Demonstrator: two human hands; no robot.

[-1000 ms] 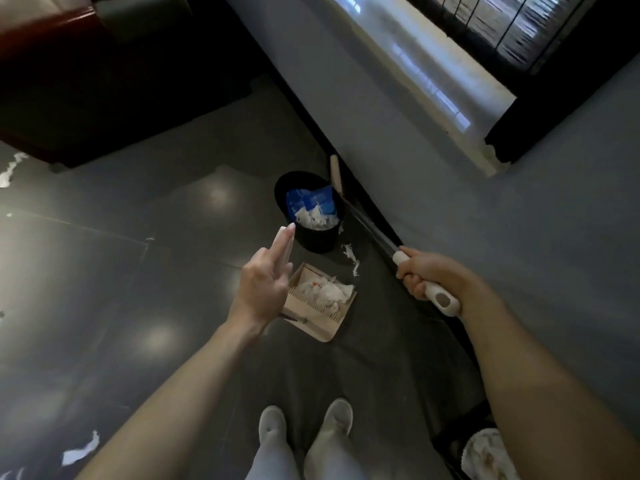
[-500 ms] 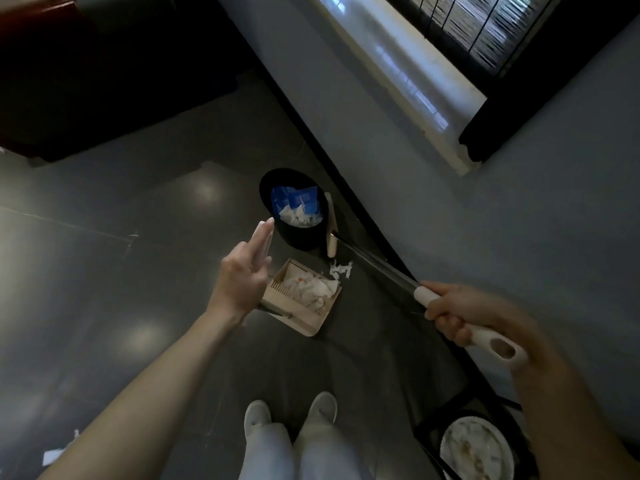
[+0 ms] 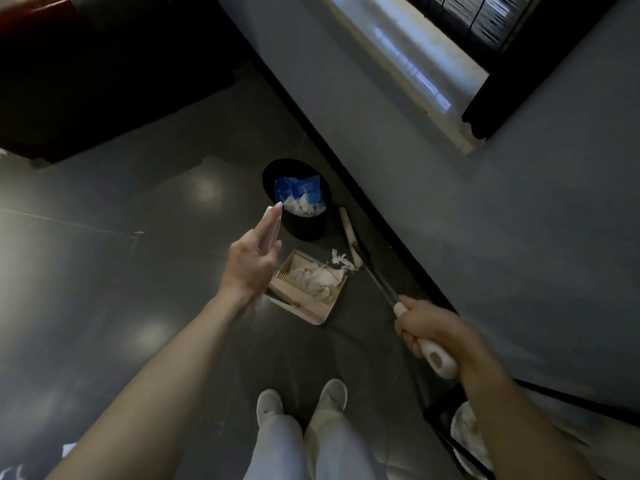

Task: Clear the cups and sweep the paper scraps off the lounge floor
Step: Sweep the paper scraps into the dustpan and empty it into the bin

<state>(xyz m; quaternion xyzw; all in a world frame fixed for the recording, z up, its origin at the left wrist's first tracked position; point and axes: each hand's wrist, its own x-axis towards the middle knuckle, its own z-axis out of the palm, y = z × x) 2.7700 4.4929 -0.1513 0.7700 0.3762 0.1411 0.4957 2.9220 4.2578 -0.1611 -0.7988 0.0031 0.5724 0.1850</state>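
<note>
A beige dustpan (image 3: pixel 313 308) stands on the dark floor, holding a heap of white paper scraps (image 3: pixel 317 277). My left hand (image 3: pixel 249 265) holds the pale top of the dustpan handle (image 3: pixel 272 226) above it. My right hand (image 3: pixel 429 336) grips the white grip of the broom (image 3: pixel 438 358). The broom's thin shaft runs down to the beige broom head (image 3: pixel 349 237), which lies by the wall. A loose paper scrap (image 3: pixel 341 261) sits between the broom head and the dustpan's mouth. Just beyond stands a black bin (image 3: pixel 304 226) holding blue and white paper.
A grey wall with a black skirting (image 3: pixel 398 244) runs diagonally on the right, under a pale window sill (image 3: pixel 412 64). Dark furniture (image 3: pixel 86 81) fills the upper left. A white plate (image 3: pixel 467 431) lies at the lower right. Small paper bits (image 3: pixel 68 448) lie at the lower left.
My right hand has pulled the broom back toward me. The broom head has moved from behind the bin toward the dustpan, bringing the loose scrap to the pan's mouth. My left hand kept the dustpan handle.
</note>
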